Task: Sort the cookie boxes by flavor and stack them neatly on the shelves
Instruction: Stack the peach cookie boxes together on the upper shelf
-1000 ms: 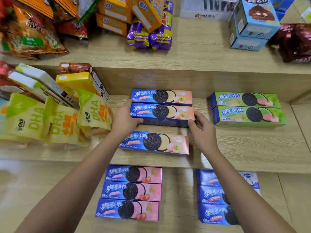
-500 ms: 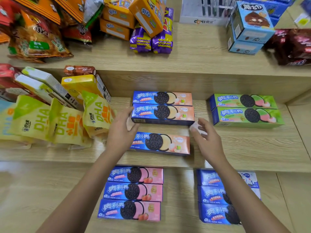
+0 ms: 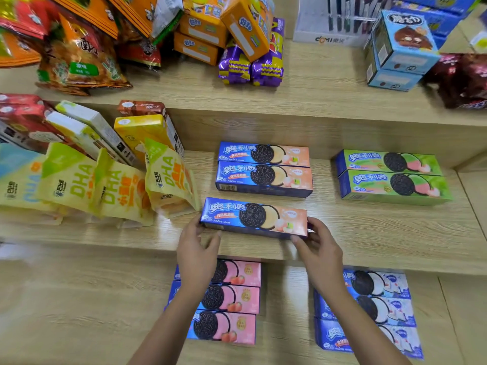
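Note:
A blue-and-orange cookie box [image 3: 254, 216] lies near the front of the middle shelf [image 3: 369, 241]. My left hand [image 3: 196, 248] grips its left end and my right hand [image 3: 317, 250] grips its right end. Behind it, two matching orange boxes [image 3: 263, 169] sit side by side against the back. Two green boxes [image 3: 392, 177] rest to the right on the same shelf. On the lower shelf, three pink boxes [image 3: 232, 299] lie partly under my left arm, and three white-and-blue boxes [image 3: 382, 309] lie partly under my right arm.
Yellow DHA pouches [image 3: 105, 185] and leaning cartons [image 3: 142, 130] crowd the middle shelf's left, close to the held box. The top shelf holds snack bags [image 3: 79, 56], orange boxes [image 3: 210, 30], purple packs [image 3: 250, 67] and light blue boxes [image 3: 400, 48].
Both hands left the second orange box at the back, came forward and closed on the ends of the front orange box, which now sits a little nearer the shelf edge.

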Demonstrator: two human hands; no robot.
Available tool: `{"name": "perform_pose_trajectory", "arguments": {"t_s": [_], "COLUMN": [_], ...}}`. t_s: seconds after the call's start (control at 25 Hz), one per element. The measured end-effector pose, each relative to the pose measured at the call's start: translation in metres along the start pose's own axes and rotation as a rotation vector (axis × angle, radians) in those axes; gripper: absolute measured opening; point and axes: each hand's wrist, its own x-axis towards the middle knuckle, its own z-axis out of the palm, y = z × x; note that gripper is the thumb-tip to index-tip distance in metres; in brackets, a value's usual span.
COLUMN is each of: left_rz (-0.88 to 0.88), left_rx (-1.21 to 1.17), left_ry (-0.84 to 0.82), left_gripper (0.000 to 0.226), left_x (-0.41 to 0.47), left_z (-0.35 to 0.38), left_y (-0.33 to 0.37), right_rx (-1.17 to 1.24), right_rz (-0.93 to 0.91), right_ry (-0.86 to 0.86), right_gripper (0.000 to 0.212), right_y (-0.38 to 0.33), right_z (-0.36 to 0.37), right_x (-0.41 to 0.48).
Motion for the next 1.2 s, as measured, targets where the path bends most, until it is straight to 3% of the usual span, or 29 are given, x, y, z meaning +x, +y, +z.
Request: {"name": "perform_pose_trajectory", "arguments": {"t_s": [0.28,0.4,0.6,0.72,0.92,1.04,1.2], "left_rz": [0.023,0.071,0.067,0.121,0.331,0.494,0.649], "left_rx": [-0.045,0.049,0.058,0.081,0.085,0.150,0.148], "left_ry": [-0.088,-0.106,-0.120,-0.140,-0.559,-0.817,-0.993], "left_gripper": [0.053,0.052,0.053,0.046,0.032,0.033,0.029], "left_x": [0.017,0.023,0.013,-0.018,-0.077,-0.107,-0.164], "left_z": [0.024,0.027,0.016,0.005,0.007,0.034,0.083], "left_y": [0.018,0.017,0.023,0.025,0.026,0.040,0.087], "right_rx": [0.043,0.029,-0.013,-0.001,-0.005,0.031,0.076], "right_rz": [0.052,0.076,0.066,0.103,0.178,0.287,0.419], "right_ry": [0.078,0.079,0.036,0.075,0.083,0.190,0.394], "right_gripper": [0.040,0.041,0.041,0.029,0.018,0.018,0.030], "right_y": [-0.010,-0.008,-0.008,-0.006,0.008,0.028,0.054], "right_z": [-0.006,-0.006,-0.017,-0.034,-0.075,-0.100,-0.140], "right_x": [0.042,0.049,0.040,0.011,-0.083,-0.161,-0.255]}}
